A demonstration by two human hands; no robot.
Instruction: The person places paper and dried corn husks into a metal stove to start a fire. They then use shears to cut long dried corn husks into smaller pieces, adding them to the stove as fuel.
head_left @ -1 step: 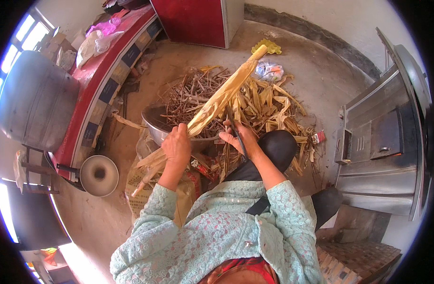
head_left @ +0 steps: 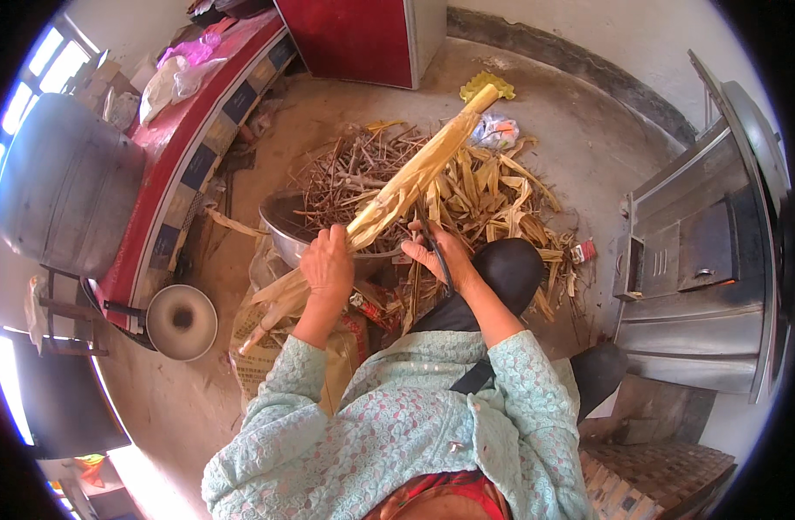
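My left hand (head_left: 326,263) is wrapped round a dry corn stalk (head_left: 421,169) with pale papery husk. The stalk slants from the lower left up to the far right, its bare yellow end uppermost. My right hand (head_left: 445,256), just right of the stalk, is closed round a dark, narrow metal tool (head_left: 421,210). The tool's upper part rises beside the stalk and its black curved end lies along my wrist; its exact kind is unclear. Beneath the stalk, a wide metal basin (head_left: 280,241) stands partly hidden, with broken twigs (head_left: 354,173) at its far side.
Dry husks (head_left: 480,186) spread right of the basin. A woven sack (head_left: 250,347) lies by my left forearm. A pan (head_left: 181,321) is at the left, near a red-topped counter (head_left: 124,251). A metal stove (head_left: 692,269) stands at the right, a red cabinet (head_left: 350,39) at the back.
The corn stalk and my left hand have shifted slightly to the right. My right hand and the tool stay nearly in place.
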